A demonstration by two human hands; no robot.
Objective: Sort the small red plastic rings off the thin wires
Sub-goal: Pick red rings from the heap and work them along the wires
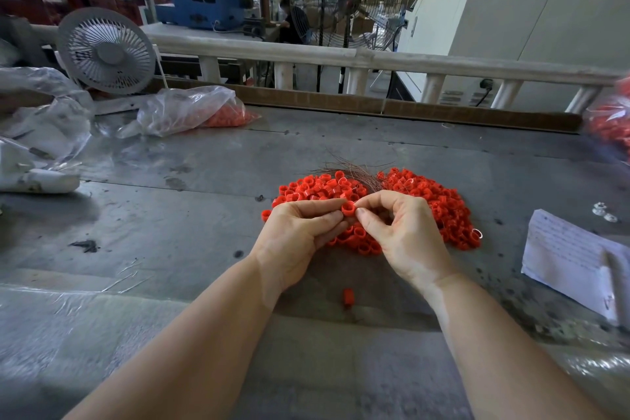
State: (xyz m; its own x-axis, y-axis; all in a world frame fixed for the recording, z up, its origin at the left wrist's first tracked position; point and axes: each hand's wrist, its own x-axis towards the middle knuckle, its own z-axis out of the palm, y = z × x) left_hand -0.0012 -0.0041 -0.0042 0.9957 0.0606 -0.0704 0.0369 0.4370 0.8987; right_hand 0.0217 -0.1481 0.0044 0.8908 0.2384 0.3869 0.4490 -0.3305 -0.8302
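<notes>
Head view: big heap of red rings point(439, 204) mid table point(191, 215), toward far edge; tangle of thin wires point(358, 171) poking out behind heap. Plenty left, prob. early-to-mid job. One stray ring point(348, 297) near front edge, maybe done. Left hand point(300, 232) and right hand point(405, 232) raised over heap, fingertips meeting, both pinching one ring point(348, 208) betw. thumb & forefinger. Wire through it: can't tell.
</notes>
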